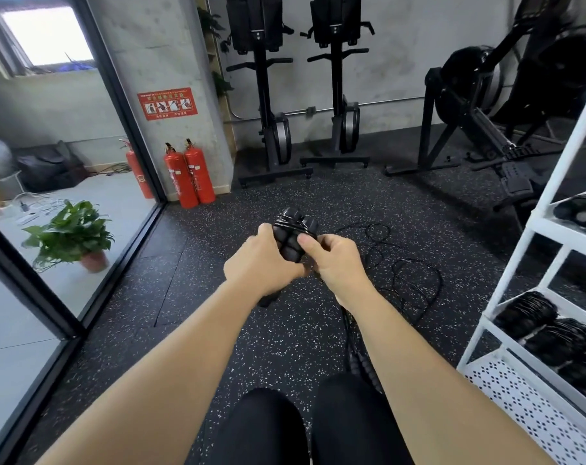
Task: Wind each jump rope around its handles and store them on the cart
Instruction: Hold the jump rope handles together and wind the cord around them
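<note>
Left hand [263, 263] curled round a pair of black jump rope handles [293, 229] held above the speckled floor [218, 297], right hand [338, 263] pinching them with its thumb on top, cord wound round their upper ends, loose cord [402, 273] coiled on the floor beyond, white cart [519, 404] at right holding wound ropes [546, 327]

A black jump rope [295, 233] is held at frame centre, its two ribbed foam handles [290, 250] side by side with thin cord wound across their far ends. Loose cord loops [415, 280] lie on the floor right of centre. At the right edge stands the white cart [506, 283], with wound rope bundles [549, 327] resting on its shelves.
</note>
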`<move>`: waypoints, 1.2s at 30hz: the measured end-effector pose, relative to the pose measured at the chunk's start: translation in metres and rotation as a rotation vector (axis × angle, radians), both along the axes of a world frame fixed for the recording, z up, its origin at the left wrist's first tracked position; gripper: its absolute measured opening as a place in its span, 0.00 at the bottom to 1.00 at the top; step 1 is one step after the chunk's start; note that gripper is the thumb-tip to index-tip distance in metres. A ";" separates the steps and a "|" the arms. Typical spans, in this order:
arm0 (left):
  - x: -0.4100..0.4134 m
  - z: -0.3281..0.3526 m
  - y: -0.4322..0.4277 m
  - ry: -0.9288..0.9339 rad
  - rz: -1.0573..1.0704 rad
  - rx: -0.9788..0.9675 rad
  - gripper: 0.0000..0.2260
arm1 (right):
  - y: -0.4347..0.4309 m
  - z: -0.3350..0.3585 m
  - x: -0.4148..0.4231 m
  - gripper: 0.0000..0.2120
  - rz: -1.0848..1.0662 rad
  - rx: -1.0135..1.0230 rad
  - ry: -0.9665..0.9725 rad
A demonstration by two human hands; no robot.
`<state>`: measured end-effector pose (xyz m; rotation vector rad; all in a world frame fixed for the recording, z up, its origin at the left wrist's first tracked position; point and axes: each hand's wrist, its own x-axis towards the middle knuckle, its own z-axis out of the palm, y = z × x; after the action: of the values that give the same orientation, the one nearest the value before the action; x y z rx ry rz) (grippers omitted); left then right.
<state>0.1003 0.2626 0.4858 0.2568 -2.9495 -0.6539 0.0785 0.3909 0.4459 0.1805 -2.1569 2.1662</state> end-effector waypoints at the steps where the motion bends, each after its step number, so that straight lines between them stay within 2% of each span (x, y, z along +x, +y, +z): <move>1: 0.000 -0.002 0.002 0.009 0.003 0.010 0.28 | 0.000 0.001 0.000 0.12 -0.005 0.019 0.006; 6: -0.002 -0.003 0.003 0.065 0.032 0.051 0.22 | 0.006 0.009 0.004 0.16 0.012 0.138 -0.002; 12: -0.007 0.001 -0.017 0.062 0.098 -0.009 0.23 | 0.018 0.032 0.013 0.21 -0.082 0.816 0.079; 16: -0.006 0.008 -0.030 0.060 0.121 -0.137 0.22 | 0.016 0.057 0.027 0.23 -0.170 1.025 0.207; 21: 0.000 0.019 -0.022 0.088 0.017 -0.289 0.16 | 0.003 0.086 0.029 0.24 -0.203 1.119 0.456; 24: 0.005 0.024 -0.016 0.104 -0.098 -0.409 0.18 | 0.001 0.101 0.022 0.25 -0.138 1.133 0.528; 28: 0.015 0.033 -0.010 0.111 -0.298 -0.541 0.22 | 0.003 0.111 0.009 0.27 -0.036 1.154 0.567; 33: 0.027 0.044 -0.007 0.156 -0.523 -0.610 0.16 | 0.010 0.107 -0.001 0.28 0.005 1.134 0.584; 36: 0.029 0.048 -0.009 0.189 -0.605 -0.616 0.16 | 0.015 0.099 -0.007 0.25 0.051 1.042 0.509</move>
<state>0.1295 0.2541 0.5335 -0.7203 -2.8433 0.2098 0.0711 0.4064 0.5448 0.7325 -2.6495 0.6633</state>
